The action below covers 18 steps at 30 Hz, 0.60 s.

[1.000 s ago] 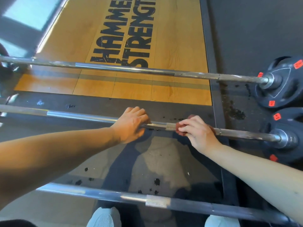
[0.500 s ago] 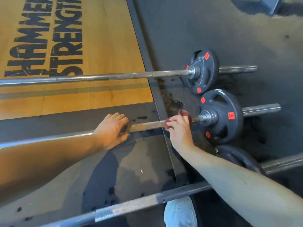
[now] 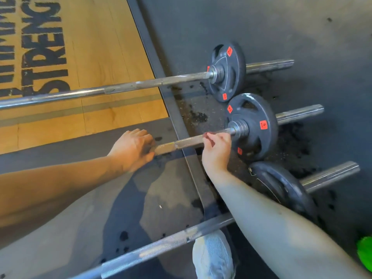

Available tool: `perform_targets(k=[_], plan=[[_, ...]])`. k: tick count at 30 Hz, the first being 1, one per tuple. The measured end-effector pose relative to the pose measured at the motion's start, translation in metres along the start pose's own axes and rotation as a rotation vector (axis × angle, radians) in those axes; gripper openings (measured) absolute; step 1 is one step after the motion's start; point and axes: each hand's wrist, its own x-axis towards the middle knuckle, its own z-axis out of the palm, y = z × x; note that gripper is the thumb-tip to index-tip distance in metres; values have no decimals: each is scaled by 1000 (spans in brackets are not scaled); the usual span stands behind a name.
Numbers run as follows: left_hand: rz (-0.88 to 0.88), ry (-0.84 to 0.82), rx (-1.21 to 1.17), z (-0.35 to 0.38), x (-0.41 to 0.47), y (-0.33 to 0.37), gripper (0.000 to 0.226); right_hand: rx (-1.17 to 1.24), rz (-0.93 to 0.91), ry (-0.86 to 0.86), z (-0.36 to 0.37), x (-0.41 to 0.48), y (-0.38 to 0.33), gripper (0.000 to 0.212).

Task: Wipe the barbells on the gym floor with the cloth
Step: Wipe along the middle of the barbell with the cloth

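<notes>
Barbells lie three abreast on the gym floor: a far barbell (image 3: 120,88), a middle barbell (image 3: 189,142) and a near barbell (image 3: 161,244), all roughly parallel. The middle one is being wiped. A small reddish cloth (image 3: 207,135) is wrapped on its shaft just short of the collar, and the right hand (image 3: 217,147) pinches it there with fingers and thumb closed round the bar. Further in along the same shaft, the left hand (image 3: 132,150) is curled over the bar and grips the bare steel.

By the look of it the bar is stiff, heavy steel that will not flex. With a round plate (image 3: 259,137) on the sleeve it can probably roll, so a bracing hand on the shaft makes sense. The rough-textured patches would likely drag at the cloth, and the smooth stretches let it slide. The cloth seems soft and light, best held wrapped right round the shaft, not dabbed on top.

Beyond the bars, a wooden platform (image 3: 100,47) with black lettering meets dark rubber flooring (image 3: 261,21). A pale shoe (image 3: 213,256) shows by the near barbell, and something bright green (image 3: 365,252) sits at the right edge, too cropped to identify.
</notes>
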Motion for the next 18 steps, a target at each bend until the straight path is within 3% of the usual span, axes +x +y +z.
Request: perform_targets(k=[4, 8, 13, 17, 18], plan=[[-65, -86, -15, 5, 23, 25, 27, 67, -91, -152, 5, -12, -15, 13], [-127, -144, 27, 3, 37, 34, 21, 42, 145, 71, -20, 23, 17, 9], [-145, -182, 68, 1, 45, 42, 23, 74, 58, -11, -15, 6, 17, 4], [-167, -173, 100, 6, 44, 45, 22, 163, 288, 203, -16, 20, 22, 6], [-167, -164, 101, 8, 42, 45, 22, 166, 258, 184, -14, 16, 15, 5]])
